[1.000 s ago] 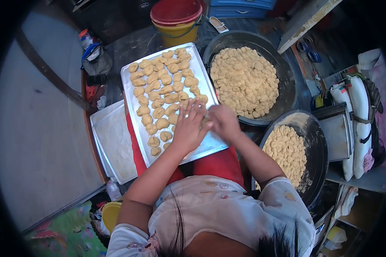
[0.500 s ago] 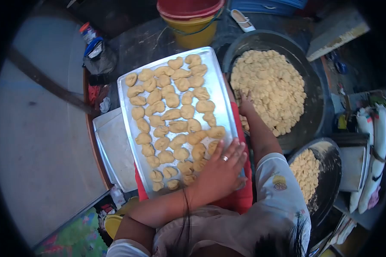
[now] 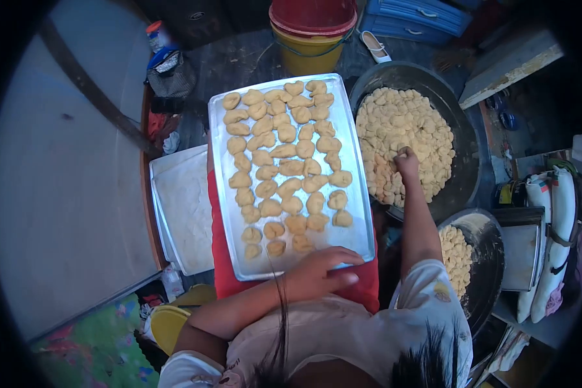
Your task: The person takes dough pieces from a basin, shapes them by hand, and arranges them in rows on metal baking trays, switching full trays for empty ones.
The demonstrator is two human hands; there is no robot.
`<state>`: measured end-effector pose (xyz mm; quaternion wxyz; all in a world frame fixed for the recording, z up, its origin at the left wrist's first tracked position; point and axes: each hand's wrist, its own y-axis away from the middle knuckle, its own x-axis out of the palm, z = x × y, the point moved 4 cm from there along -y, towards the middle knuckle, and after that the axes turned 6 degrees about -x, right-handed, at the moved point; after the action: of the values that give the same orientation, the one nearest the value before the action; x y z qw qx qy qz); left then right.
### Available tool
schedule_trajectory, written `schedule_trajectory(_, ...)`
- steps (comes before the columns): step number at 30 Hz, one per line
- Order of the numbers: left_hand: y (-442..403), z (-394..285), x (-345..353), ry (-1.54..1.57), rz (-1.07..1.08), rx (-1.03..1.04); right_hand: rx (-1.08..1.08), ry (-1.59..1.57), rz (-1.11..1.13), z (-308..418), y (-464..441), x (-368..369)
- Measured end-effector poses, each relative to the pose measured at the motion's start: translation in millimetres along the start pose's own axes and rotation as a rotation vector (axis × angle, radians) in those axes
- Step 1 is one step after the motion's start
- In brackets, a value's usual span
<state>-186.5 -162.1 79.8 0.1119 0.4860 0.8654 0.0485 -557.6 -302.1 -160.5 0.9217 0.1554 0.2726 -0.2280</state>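
A metal tray [image 3: 362, 240] rests across my lap, carrying rows of small twisted dough pieces [image 3: 291, 167]. My left hand [image 3: 323, 271] is over the tray's near right corner, thumb and fingers apart, with nothing in it. To the right of the tray is a large dark basin [image 3: 469, 142] heaped with dough lumps [image 3: 420, 129]. My right hand [image 3: 405, 161] is above that heap with its fingers curled together; what it holds, if anything, is too small to make out.
A smaller dark basin [image 3: 488, 242] with more dough pieces [image 3: 454, 255] stands at the lower right. Spare trays [image 3: 184, 207] lie left of my lap. Beyond the tray stands a yellow bucket [image 3: 307, 55] with a red one [image 3: 313, 16] in it.
My right hand has left the tray for the large basin and has lifted slightly off the dough, its fingers now curled. My left hand has slid toward the tray's near edge.
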Motion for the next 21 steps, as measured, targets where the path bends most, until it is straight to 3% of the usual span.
schedule_trajectory(1,9,9,2,0.301,0.015,-0.124,-0.029,-0.216,-0.019,30,20,-21)
schedule_trajectory(2,19,22,8,0.605,0.033,-0.246,-0.041,-0.212,-0.018,59,45,-39)
schedule_trajectory(3,25,37,17,0.835,0.044,-0.205,-0.147,-0.301,-0.017,97,75,-54)
schedule_trajectory(4,32,41,22,0.837,0.039,-0.191,-0.252,-0.388,-0.014,132,108,-69)
schedule_trajectory(6,43,46,32,1.288,-0.014,-0.296,-0.377,-0.282,0.090,189,178,-92)
schedule_trajectory(8,55,35,41,1.260,-0.068,-0.328,-0.561,-0.311,0.298,221,244,-98)
schedule_trajectory(10,68,29,49,1.498,-0.063,-0.335,-0.653,-0.408,0.572,246,304,-85)
schedule_trajectory(11,71,32,53,1.571,0.084,-0.191,-0.730,-0.339,0.699,255,329,-72)
schedule_trajectory(12,73,35,56,1.572,0.085,-0.178,-0.807,-0.267,0.829,263,352,-58)
schedule_trajectory(14,79,43,62,1.601,0.051,-0.244,-0.962,0.008,0.912,259,388,-26)
schedule_trajectory(15,82,53,63,1.686,0.165,-0.178,-0.969,0.010,0.921,261,396,-23)
schedule_trajectory(18,96,60,59,1.580,0.112,-0.178,-0.987,-0.012,0.983,270,410,-21)
schedule_trajectory(21,101,60,61,1.576,0.046,-0.194,-1.153,0.122,0.860,283,416,-30)
